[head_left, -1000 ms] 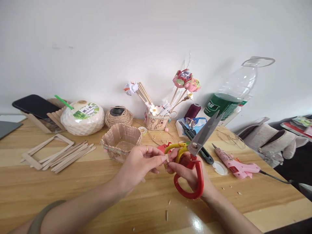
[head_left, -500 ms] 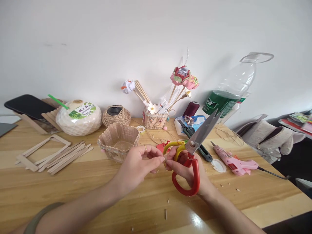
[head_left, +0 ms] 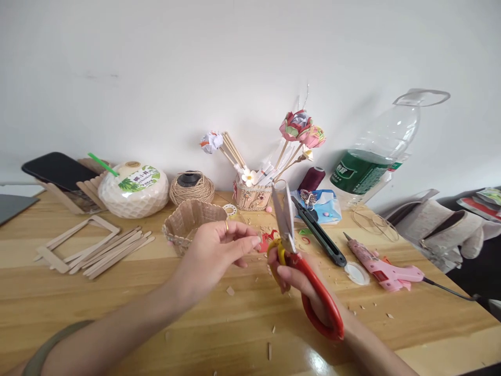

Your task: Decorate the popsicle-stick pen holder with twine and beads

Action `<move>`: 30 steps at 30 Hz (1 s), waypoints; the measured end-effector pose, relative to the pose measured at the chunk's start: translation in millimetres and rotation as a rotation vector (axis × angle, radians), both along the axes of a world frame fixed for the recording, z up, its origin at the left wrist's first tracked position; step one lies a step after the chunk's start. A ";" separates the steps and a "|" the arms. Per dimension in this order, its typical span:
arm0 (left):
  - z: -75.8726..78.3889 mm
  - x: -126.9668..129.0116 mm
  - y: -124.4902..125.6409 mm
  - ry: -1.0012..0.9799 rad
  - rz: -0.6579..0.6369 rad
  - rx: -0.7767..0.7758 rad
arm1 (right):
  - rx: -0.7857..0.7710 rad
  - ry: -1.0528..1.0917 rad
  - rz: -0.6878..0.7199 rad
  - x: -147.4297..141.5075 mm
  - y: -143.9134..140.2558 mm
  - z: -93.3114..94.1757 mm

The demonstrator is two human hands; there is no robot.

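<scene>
My left hand (head_left: 227, 245) is pinched, thumb against fingertips, with a ring on one finger. Whatever sits between the fingertips is too small to make out. My right hand (head_left: 299, 284) is wrapped round red-and-yellow scissors (head_left: 288, 243), whose blades point up and stand slightly apart. The two hands are close but not touching. Behind my left hand, partly covered by it, stands a small basket of craft sticks (head_left: 180, 224). A small pale chip (head_left: 230, 291) shows below my left fingers.
Craft sticks (head_left: 117, 255) and a stick frame (head_left: 52, 259) lie left. Behind stand a white coconut (head_left: 133, 196), twine (head_left: 191, 190) and a decorated pot (head_left: 254, 197) with paper flowers. A utility knife (head_left: 321, 235), pink glue gun (head_left: 385, 269) and cut bottle (head_left: 360, 169) are right.
My hands have moved apart from touching fingertips. The scissors have turned, their blades now upright and the red handle swung lower right. A pale chip now shows below my left hand.
</scene>
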State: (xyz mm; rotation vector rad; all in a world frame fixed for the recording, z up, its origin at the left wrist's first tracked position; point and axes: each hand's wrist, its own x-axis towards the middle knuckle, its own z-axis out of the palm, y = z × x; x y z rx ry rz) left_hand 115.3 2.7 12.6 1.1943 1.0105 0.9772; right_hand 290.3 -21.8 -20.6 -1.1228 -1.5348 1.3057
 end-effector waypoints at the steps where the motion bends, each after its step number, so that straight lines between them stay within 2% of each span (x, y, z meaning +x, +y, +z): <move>1: 2.8 -1.9 1.7 -0.018 0.017 0.011 | 0.010 -0.034 0.013 -0.1 -1.3 1.9; 6: 11.9 -7.9 4.8 -0.049 0.071 0.051 | 0.030 -0.238 0.089 0.7 -5.6 9.4; 12: 10.9 -5.1 1.8 -0.052 0.094 0.056 | 0.033 -0.314 0.126 0.4 -7.5 10.0; 23: 4.1 -1.0 1.4 -0.122 0.115 0.046 | 0.041 -0.474 0.060 -5.6 -7.4 12.1; 30: 2.1 1.9 -0.1 -0.188 0.126 0.033 | 0.049 -0.483 0.059 -5.6 -6.6 10.6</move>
